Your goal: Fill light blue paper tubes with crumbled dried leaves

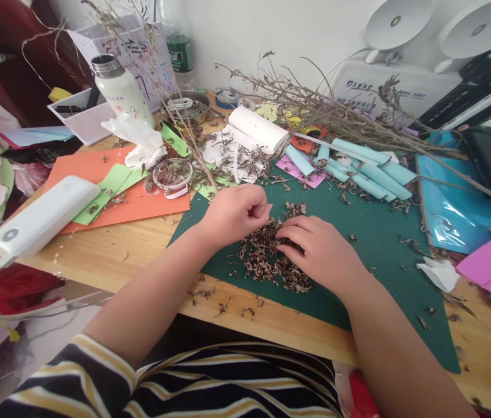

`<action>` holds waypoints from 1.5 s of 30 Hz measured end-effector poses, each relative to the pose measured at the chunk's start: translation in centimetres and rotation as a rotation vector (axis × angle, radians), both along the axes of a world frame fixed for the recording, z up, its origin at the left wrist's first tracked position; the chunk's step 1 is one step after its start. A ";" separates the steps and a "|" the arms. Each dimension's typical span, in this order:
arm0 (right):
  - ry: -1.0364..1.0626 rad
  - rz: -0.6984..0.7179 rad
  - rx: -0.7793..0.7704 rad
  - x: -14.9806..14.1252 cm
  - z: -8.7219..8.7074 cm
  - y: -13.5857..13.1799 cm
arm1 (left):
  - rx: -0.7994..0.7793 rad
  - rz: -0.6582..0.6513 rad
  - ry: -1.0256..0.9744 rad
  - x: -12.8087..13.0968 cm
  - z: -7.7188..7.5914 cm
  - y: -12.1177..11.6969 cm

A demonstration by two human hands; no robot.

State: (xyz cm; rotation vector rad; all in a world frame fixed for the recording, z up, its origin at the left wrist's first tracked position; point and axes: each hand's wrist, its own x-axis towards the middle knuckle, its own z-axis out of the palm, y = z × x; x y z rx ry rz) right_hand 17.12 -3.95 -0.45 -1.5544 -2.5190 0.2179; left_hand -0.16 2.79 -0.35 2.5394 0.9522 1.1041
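Left hand (237, 213) is clenching a dried stem (208, 168). Right hand (321, 254), pinch unclear, is touching crumbled leaves (266, 258) on the cutting mat (387, 249); sweeping is risking spillage.

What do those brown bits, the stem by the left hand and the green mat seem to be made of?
Brown bits: likely dried leaves, matte, with curled, crinkled edges. Stem: apparently dry, woody plant, dull tan. Green mat: perhaps plastic or rubber, smooth, evenly coloured, low-sheen.

Bright diffuse light, soft shadows, stretched edges (slightly hazy)
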 end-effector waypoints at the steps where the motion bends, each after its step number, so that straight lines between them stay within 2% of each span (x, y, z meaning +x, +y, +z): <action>1: 0.002 -0.001 -0.002 0.0 0.0 0.0 | 0.001 -0.013 0.004 0.0 0.0 0.0; 19: 0.003 0.007 0.003 -0.1 -0.4 0.0 | 0.049 -0.111 0.016 0.0 0.0 -0.2; 29: 0.025 -0.015 0.000 0.0 -0.2 -0.1 | 0.024 -0.068 0.044 0.2 0.2 -0.5; 35: 0.075 -0.075 0.090 0.7 0.1 0.2 | -0.017 -0.052 0.042 0.1 0.6 -0.6; 42: 0.066 0.000 0.053 0.6 0.0 0.1 | -0.087 -0.049 0.028 0.0 0.8 -0.6; 45: 0.057 -0.001 0.090 0.6 0.0 0.0 | -0.104 -0.035 0.048 0.0 0.6 -0.5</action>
